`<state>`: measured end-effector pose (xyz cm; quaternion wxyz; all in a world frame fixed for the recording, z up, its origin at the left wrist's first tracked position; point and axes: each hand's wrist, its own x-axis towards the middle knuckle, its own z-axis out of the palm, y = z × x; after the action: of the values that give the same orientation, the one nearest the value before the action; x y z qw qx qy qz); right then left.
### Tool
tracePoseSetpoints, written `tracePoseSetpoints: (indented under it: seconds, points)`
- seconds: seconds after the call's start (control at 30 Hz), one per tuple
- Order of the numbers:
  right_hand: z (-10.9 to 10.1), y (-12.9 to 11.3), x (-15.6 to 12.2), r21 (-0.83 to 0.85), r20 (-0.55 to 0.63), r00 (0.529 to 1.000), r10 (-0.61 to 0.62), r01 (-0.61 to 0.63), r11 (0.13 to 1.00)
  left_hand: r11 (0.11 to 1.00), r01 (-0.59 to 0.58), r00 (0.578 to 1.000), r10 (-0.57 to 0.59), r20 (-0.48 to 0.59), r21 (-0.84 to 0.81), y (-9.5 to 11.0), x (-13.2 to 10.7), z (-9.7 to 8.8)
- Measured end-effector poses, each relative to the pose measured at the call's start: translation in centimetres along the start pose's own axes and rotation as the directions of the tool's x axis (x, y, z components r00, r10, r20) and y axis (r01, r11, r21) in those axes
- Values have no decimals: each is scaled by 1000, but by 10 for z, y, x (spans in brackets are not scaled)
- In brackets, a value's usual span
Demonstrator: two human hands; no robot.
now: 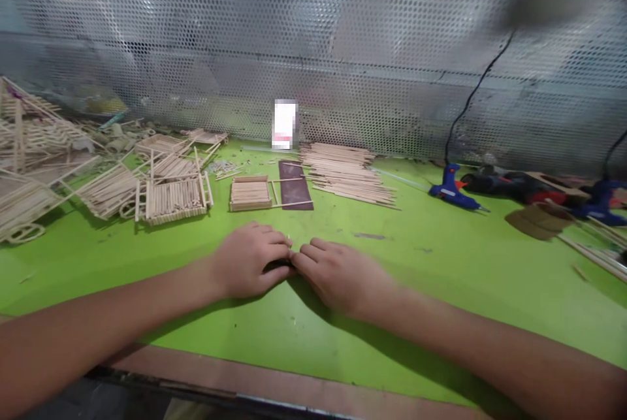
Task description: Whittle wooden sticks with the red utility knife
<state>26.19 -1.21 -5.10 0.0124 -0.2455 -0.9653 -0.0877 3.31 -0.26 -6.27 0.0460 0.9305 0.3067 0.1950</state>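
Note:
My left hand (251,262) and my right hand (343,277) meet over the green tabletop (294,335), fingertips almost touching. The fingers of both are closed in a pinch. A small pale tip shows just above the left fingertips, but what is held lies mostly hidden. Beyond the hands sits a small wooden stick tray (251,193) with two long sticks reaching right. Those sticks rest over a dark brown rectangular sheet (296,194). Behind my right hand lies a loose pile of thin wooden sticks (347,172).
Several stick-built carts or trays (174,201) crowd the left side. A blue glue gun (453,188) with a black cord lies at right, near a roll of brown tape (536,219). A perforated metal screen (313,34) closes off the back. The table's brown front edge (235,374) runs below.

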Motion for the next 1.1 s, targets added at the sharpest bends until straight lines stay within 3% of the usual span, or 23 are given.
tracePoseSetpoints:
  seconds: [0.47, 0.83, 1.1]
  points:
    - [-9, 8, -21, 73, 2, 1000, 18, -18, 997, 999, 1, 999, -3, -35, -40, -4, -8, 3]
    - [-1, 9, -18, 99, 4, 1000, 4, -4, 995, 997, -76, 984, 72, -165, -17, -4, -15, 3]
    - [-5, -1, 7, 47, 48, 999, -18, 16, 999, 998, -16, 997, 21, -76, 62, -8, -27, -15]
